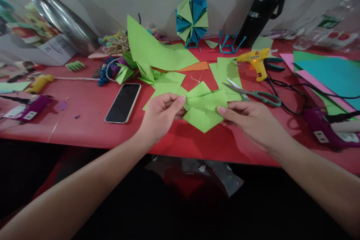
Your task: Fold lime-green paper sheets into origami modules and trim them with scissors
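Between my two hands, just above the red table, is a folded piece of green paper [204, 107] with creases and a pointed lower corner. My left hand [161, 112] pinches its left edge between thumb and fingers. On the opposite edge, the thumb and fingers of my right hand [247, 120] are closed in a similar pinch. Some fingertips are hidden behind the paper. Flat green sheets [165, 84] lie just beyond it. Grey-handled scissors [263, 96] rest close behind my right hand. A black-screened phone [123, 103] lies left of my left hand.
A yellow glue gun [257, 62] with a cable stands at the right, near stacked coloured paper [332, 73]. Behind are a blue-and-green paper ornament [192, 18], a black bottle [260, 11] and a metal jug [60, 15]. Purple power boxes [326, 127] sit at both sides.
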Demonstrator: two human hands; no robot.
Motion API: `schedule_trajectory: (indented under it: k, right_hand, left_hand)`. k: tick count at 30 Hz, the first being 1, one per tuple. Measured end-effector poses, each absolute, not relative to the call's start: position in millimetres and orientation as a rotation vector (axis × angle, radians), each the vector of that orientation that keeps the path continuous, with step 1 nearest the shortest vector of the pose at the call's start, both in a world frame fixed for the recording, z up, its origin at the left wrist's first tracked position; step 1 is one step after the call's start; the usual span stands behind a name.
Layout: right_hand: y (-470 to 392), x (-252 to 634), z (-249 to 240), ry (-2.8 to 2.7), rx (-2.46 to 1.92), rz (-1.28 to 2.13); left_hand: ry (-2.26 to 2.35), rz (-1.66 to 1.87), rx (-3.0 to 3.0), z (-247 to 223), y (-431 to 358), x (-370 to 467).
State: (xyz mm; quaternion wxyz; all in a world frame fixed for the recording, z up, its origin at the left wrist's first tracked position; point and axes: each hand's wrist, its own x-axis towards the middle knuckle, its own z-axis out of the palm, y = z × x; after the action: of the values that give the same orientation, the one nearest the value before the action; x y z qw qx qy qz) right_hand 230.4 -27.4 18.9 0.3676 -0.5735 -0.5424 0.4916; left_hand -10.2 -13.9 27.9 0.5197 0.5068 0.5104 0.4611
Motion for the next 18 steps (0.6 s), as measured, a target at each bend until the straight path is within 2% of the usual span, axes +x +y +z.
schedule_trajectory:
  k: [4, 11, 18]
  right_hand:
    - [-25.9, 234.3, 21.7, -1.541, -1.61, 1.066]
    - [-21.1, 242.1, 23.4, -1.657, -1.397, 1.321]
    - [-19.9, 245.9, 22.9, -1.698, -1.448, 1.267]
  left_hand:
    - [1.236, 1.113, 1.231, 29.2, -14.6, -10.7]
    - [1.251, 1.166, 1.208, 28.8, -11.8, -14.2]
    - [1.266, 1.172, 1.189, 28.2, -8.7, -14.6]
